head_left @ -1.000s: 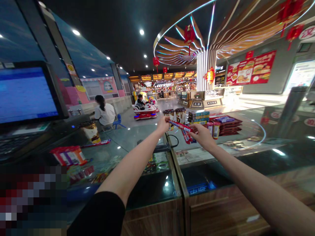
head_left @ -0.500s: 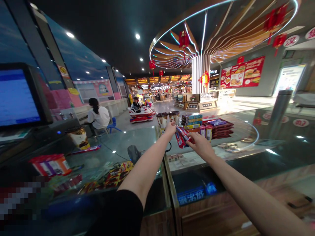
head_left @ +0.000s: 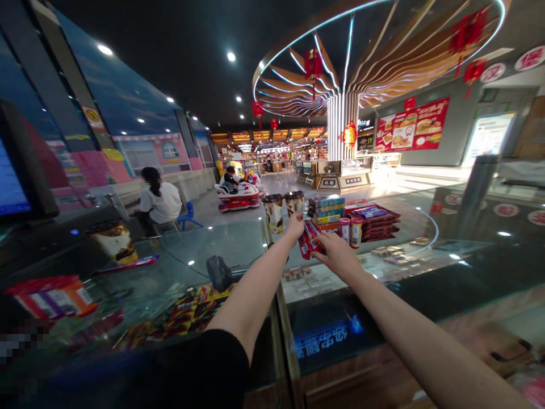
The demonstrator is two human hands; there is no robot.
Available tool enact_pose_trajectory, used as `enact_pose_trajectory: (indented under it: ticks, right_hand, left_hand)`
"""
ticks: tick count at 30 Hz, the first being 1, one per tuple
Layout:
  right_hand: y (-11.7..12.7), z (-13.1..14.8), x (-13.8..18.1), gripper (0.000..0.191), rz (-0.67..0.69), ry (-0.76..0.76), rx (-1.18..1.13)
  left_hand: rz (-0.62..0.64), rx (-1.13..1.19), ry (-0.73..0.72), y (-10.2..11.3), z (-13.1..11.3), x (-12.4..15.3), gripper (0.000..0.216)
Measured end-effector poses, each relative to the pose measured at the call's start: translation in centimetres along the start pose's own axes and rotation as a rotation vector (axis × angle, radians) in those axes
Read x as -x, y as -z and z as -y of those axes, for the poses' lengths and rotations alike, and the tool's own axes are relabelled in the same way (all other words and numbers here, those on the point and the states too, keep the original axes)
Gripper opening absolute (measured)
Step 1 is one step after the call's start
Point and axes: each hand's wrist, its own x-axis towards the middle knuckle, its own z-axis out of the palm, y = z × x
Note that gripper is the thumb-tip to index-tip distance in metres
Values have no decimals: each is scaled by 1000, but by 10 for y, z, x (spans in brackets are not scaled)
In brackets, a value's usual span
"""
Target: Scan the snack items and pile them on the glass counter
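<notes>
Over the glass counter (head_left: pixel 238 241), both hands are at a small bunch of red, long-wrapped snack packets (head_left: pixel 307 244). My left hand (head_left: pixel 294 228) closes on their upper left end, its fingers partly hidden. On the right side, my right hand (head_left: pixel 338 255) grips the packets between thumb and fingers. Just behind my left hand stand two brown-and-white lidded cups (head_left: pixel 273 213). A stack of small flat boxes (head_left: pixel 327 211) is behind the packets, with two small tubes (head_left: pixel 356 232) to its right. Further right lies a pile of dark red snack bags (head_left: pixel 378 224), a purple packet on top.
A black scanner-like device (head_left: pixel 219 272) stands left of my forearm, near yellow-and-red packets (head_left: pixel 191 309). Another lidded cup (head_left: pixel 114 241) and a monitor (head_left: pixel 21 165) are at the left. Beyond the counter, a seated person (head_left: pixel 159 199) and a ride-on car (head_left: pixel 239 196) are visible.
The view has shifted slightly right, so the counter items appear further left. The red packets are drawn closer together between my hands, and the right hand has moved further over them.
</notes>
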Motion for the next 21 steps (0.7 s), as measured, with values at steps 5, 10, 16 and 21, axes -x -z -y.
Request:
enact_pose_trajectory:
  ticks: [5,10,16,21]
  right_hand:
    - [-4,-4,0,31,-16,33,-13]
    - [-3,-5,0,36,-26,49,25]
    - [-3,-6,1,40,-37,55,44]
    - [-5,-4,3,45,-15,55,70]
  left_hand:
    - [18,-35,-56,-1,3,-2,37]
    - [23,-45,-55,-1,0,0,37]
    - [82,-43,-48,2,-10,8,40]
    - [65,-34,-10,9,-13,11,49]
